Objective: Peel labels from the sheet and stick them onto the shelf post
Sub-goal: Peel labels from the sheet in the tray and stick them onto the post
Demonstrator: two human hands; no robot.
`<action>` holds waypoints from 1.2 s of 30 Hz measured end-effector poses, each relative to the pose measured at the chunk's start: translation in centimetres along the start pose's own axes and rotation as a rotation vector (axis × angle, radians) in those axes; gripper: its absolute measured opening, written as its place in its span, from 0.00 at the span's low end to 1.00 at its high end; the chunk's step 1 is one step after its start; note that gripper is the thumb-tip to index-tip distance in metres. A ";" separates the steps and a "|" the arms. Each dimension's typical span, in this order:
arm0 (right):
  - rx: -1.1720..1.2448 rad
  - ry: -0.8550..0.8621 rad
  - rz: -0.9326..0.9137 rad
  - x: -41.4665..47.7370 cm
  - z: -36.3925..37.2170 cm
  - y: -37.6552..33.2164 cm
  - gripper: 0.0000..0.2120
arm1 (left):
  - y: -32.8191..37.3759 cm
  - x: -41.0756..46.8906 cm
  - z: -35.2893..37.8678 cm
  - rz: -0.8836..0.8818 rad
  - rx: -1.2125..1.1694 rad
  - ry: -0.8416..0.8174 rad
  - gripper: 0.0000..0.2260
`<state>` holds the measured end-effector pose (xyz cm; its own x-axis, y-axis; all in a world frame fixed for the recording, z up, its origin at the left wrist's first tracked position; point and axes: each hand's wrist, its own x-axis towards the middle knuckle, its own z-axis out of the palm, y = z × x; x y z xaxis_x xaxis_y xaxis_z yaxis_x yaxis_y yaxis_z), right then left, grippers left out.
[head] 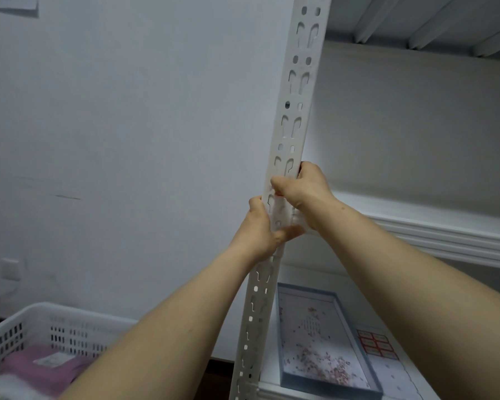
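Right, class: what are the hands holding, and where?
Both hold the shelf post mid-height: left hand round its left edge, right hand just above, round the right edge.

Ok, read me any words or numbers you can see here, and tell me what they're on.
No text here is readable.
label sheet: any print on the red labels is too small and blurred.
tag on the pink cloth in the basket: blurred, unreadable.
shelf post: no print visible.
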<state>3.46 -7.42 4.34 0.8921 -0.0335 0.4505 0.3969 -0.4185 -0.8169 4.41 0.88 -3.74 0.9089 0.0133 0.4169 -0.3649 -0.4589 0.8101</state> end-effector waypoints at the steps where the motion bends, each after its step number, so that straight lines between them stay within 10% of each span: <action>1: 0.002 0.004 -0.004 0.0 0.0 0.0 0.04 | 0.0 0.0 0.0 0.001 -0.003 0.001 0.31; 36: -0.250 0.080 -0.116 0.5 0.5 1.0 0.15 | 0.6 -0.6 -0.1 0.010 -0.022 -0.007 0.19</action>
<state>4.39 -7.40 3.51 0.8201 -0.0403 0.5708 0.4207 -0.6338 -0.6491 3.63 0.70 -3.41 0.9067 0.0028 0.4218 -0.3778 -0.4394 0.8150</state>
